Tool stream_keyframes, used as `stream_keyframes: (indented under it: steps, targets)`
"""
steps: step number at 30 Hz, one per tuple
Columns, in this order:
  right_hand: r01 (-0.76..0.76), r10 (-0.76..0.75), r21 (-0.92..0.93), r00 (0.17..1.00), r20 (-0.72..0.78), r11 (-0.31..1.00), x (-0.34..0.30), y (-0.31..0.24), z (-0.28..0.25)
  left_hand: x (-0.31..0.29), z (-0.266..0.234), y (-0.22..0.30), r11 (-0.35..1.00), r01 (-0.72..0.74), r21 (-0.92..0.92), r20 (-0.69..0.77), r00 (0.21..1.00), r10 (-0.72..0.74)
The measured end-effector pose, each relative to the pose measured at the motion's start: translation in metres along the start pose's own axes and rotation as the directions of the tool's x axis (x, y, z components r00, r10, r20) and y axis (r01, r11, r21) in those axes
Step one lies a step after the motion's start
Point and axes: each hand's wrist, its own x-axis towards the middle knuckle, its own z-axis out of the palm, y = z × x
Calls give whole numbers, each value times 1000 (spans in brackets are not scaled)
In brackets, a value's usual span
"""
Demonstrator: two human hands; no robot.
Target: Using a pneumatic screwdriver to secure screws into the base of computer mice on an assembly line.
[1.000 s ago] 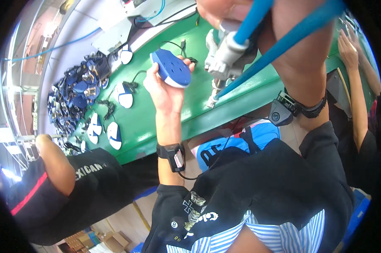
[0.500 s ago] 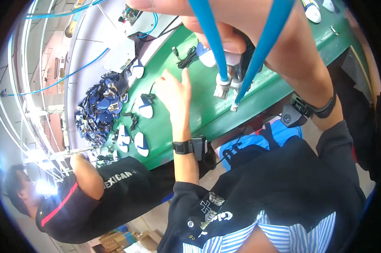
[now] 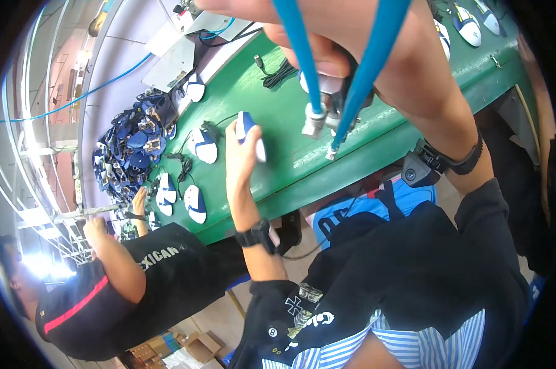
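My left hand [image 3: 241,157] grips a blue-and-white computer mouse [image 3: 246,126] above the green work surface [image 3: 284,160]. The mouse stands tilted between thumb and fingers, and a dark cable runs off from its far end. High in the view and close up, my right hand [image 3: 327,46] has its fingers curled round something mostly hidden. Two blue hoses [image 3: 367,67] hang in front of this hand. They end in metal fittings [image 3: 315,120] on a dark device. Part of a pale mouse and a coiled black cable [image 3: 279,75] lie behind the right fingers.
Several blue-and-white mice [image 3: 195,204] lie left of my left hand, beside a heap of blue parts [image 3: 133,138]. More mice [image 3: 467,26] lie at the far right. A co-worker in black [image 3: 161,277] works at the left. A metal box [image 3: 170,61] stands beyond the surface.
My left hand, open and apart from any mouse before, now holds one. The view has shifted slightly. My right hand stays curled near the hoses. Another hand shows beside the co-worker.
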Motion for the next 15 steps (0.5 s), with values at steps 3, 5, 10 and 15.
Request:
stream_keyframes:
  steps: [3, 5, 10, 15]
  targets:
    - [8, -8, -16, 1000, 28, 1000, 7, 8, 13, -53, 3, 10, 258, 228, -939, 234, 972, -8]
    - [21, -19, -31, 999, 45, 999, 11, 12, 21, -75, 17, 17, 66, 274, -959, 276, 961, 18]
    - [64, -53, -92, 991, 120, 994, 14, 38, 58, -101, 46, 8, -352, 345, -870, 351, 935, 48]
    - [338, -268, -331, 933, 239, 881, 3, 62, 91, -99, 50, -7, -370, 354, -859, 327, 935, 135]
